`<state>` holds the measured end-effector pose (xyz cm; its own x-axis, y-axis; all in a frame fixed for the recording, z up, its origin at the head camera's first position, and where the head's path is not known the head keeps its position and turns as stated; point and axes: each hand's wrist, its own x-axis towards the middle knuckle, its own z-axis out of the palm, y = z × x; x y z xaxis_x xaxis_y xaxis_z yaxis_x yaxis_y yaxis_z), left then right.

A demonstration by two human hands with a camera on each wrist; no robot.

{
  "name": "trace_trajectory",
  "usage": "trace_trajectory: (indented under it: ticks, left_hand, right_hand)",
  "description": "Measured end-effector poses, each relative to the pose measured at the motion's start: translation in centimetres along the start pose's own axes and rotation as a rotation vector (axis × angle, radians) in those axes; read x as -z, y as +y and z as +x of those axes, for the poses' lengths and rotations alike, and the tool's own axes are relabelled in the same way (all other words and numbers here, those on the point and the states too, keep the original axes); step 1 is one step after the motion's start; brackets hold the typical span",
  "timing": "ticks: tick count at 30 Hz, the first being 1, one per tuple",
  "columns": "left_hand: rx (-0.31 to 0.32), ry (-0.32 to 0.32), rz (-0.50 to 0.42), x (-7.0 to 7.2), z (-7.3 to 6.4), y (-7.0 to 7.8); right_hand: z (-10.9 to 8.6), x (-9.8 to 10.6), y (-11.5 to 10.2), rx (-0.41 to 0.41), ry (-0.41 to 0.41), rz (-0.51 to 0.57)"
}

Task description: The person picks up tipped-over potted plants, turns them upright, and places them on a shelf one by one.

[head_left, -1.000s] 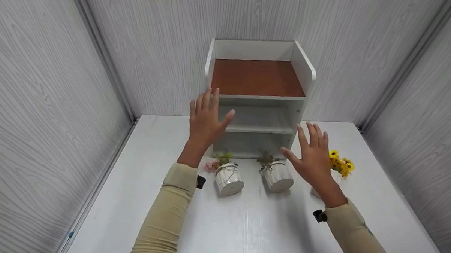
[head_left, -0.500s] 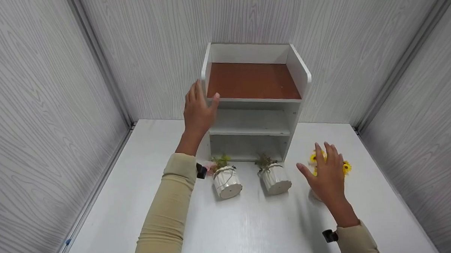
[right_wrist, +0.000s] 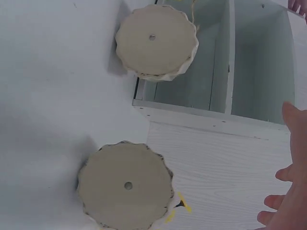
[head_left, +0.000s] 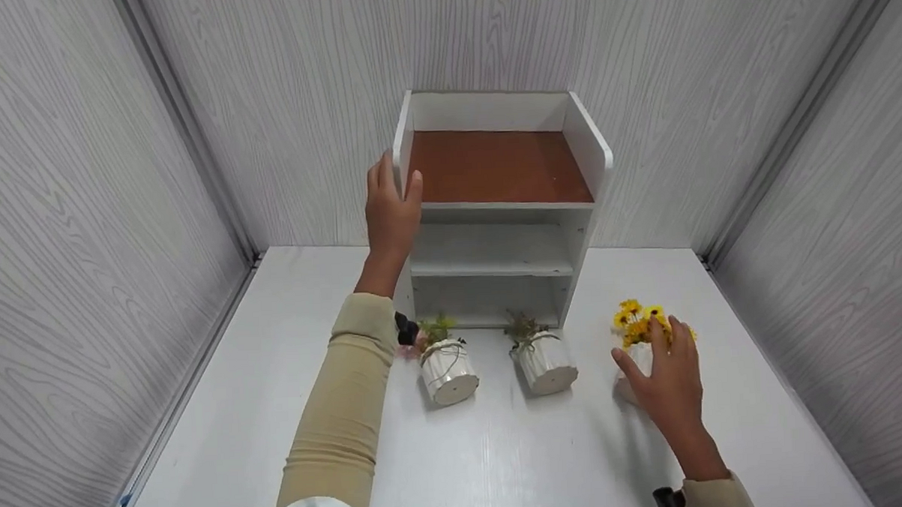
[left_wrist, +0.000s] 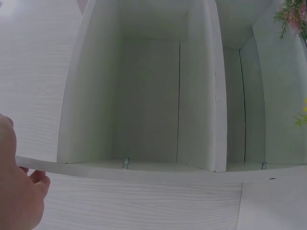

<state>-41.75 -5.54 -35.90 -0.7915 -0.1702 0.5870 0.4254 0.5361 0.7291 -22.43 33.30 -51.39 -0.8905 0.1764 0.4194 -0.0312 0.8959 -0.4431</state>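
Observation:
A small white shelf unit (head_left: 489, 271) with a brown top surface stands against the back wall. My left hand (head_left: 390, 218) is at its left side panel, thumb on the inner side and fingers on the outer side. In the left wrist view, the left hand (left_wrist: 21, 184) holds that panel's edge. My right hand (head_left: 669, 385) hovers with spread fingers by a white pot of yellow flowers (head_left: 633, 326), partly hiding it. Apart from that pot, the right wrist view shows the hand (right_wrist: 295, 175) holding nothing.
Two more white pots lie tipped before the shelf: one with pink and green flowers (head_left: 450, 373), the other with dull green sprigs (head_left: 549, 364). All stand on a white table (head_left: 488, 462). Grey wood-grain walls (head_left: 304, 116) enclose the back and sides.
My left hand has moved up and left from in front of the shelf onto its left side panel. My right hand has moved right and down, over the yellow-flower pot.

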Motion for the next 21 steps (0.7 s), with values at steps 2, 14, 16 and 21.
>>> trace_trajectory:
  ticks: [2, 14, 16, 21]
  left_hand:
    - [-0.01, 0.011, -0.01, -0.3, 0.2, -0.1]
    - [-0.014, 0.054, -0.06, -0.9, 1.1, -1.1]
    - [-0.014, 0.057, -0.066, -1.0, 1.2, -1.2]
    - [-0.008, 0.065, -0.086, -1.3, 1.4, -1.3]
  right_hand:
    - [-0.4, -0.2, 0.6, -0.023, 0.002, 0.009]
    - [-1.2, -1.0, 3.0, -0.238, -0.086, 0.02]
    - [-1.2, -1.1, 3.3, -0.28, -0.116, 0.017]
    - [-1.1, -1.7, 4.1, -0.369, -0.18, 0.033]
